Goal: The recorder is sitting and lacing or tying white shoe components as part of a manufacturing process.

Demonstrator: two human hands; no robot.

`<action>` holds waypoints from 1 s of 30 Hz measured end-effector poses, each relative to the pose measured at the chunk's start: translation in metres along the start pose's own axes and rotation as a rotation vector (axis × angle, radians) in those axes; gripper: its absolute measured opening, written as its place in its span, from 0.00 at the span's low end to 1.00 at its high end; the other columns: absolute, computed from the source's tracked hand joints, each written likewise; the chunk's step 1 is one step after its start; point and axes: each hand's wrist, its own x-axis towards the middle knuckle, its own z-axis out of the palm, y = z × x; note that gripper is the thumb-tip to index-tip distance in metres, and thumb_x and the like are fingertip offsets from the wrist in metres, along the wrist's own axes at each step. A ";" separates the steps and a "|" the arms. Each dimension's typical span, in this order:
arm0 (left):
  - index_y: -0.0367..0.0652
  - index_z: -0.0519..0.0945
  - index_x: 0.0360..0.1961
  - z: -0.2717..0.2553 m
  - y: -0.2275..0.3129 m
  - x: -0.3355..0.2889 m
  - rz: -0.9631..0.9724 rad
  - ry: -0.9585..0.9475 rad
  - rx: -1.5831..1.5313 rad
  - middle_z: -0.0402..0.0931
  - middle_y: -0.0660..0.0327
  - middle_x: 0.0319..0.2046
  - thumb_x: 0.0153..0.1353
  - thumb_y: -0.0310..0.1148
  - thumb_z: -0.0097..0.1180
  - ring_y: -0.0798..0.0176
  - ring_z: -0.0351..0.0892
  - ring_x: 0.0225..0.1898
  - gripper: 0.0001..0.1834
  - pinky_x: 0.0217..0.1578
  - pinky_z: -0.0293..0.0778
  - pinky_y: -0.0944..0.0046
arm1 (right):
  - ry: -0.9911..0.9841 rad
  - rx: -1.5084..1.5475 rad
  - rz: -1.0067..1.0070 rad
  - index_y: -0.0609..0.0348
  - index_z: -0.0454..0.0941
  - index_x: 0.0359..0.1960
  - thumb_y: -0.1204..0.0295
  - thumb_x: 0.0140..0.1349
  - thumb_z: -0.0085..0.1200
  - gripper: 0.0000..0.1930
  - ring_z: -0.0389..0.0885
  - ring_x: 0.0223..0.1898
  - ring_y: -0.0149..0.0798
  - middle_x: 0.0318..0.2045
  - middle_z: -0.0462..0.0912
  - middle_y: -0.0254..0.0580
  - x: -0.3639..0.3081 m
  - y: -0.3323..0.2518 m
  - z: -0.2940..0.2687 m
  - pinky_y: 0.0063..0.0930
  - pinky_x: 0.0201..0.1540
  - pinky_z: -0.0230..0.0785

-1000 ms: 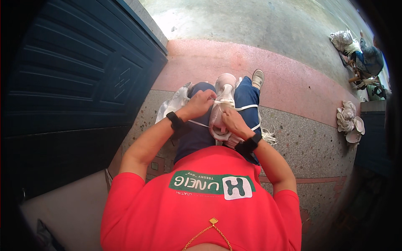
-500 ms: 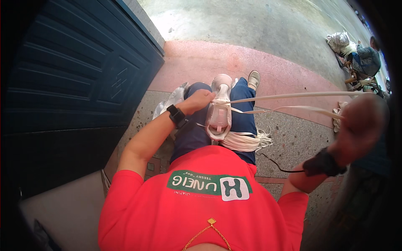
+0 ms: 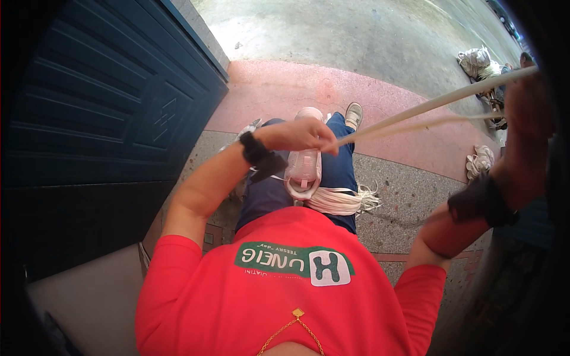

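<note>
Left hand (image 3: pixel 297 135) pinched shut on pale, flat, soft cord strands (image 3: pixel 415 115) above white plastic shuttle (image 3: pixel 303 172) on lap; right hand (image 3: pixel 525 113) clamped at far end, taut. Probably light, limp; best gripped near shuttle.

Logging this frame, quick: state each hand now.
Left hand: closed on the white cords above the pale shoe.
Right hand: raised, pulling the cords; grip blurred.

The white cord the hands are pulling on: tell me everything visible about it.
The white cord looks like two pale, smooth strands, perhaps plastic, drawn taut and nearly straight. It runs from the left hand, which pinches it above the lap, up and rightward to the raised right hand. A bundle of similar strands lies across the thigh beside a whitish shoe-shaped form.
</note>
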 end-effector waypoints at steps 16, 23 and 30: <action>0.42 0.78 0.47 -0.137 -0.047 -0.225 -0.413 1.088 -0.444 0.67 0.72 0.25 0.76 0.37 0.53 0.77 0.66 0.23 0.10 0.23 0.64 0.73 | 0.314 -0.923 0.729 0.62 0.79 0.46 0.69 0.72 0.51 0.10 0.76 0.38 0.43 0.35 0.80 0.43 -0.226 0.222 -0.200 0.37 0.43 0.71; 0.39 0.84 0.57 0.021 -0.088 -0.090 -0.569 0.512 -0.226 0.80 0.70 0.35 0.74 0.37 0.57 0.77 0.73 0.32 0.17 0.35 0.71 0.74 | -0.219 -1.458 0.313 0.61 0.81 0.34 0.73 0.64 0.55 0.05 0.79 0.45 0.55 0.40 0.83 0.50 -0.245 0.365 -0.121 0.49 0.47 0.72; 0.37 0.87 0.53 0.045 -0.103 -0.087 -0.450 0.515 -0.001 0.84 0.70 0.31 0.72 0.34 0.58 0.75 0.77 0.32 0.15 0.34 0.74 0.69 | -0.197 -1.675 0.221 0.59 0.80 0.34 0.72 0.58 0.55 0.05 0.77 0.49 0.50 0.46 0.82 0.44 -0.232 0.375 -0.119 0.47 0.47 0.71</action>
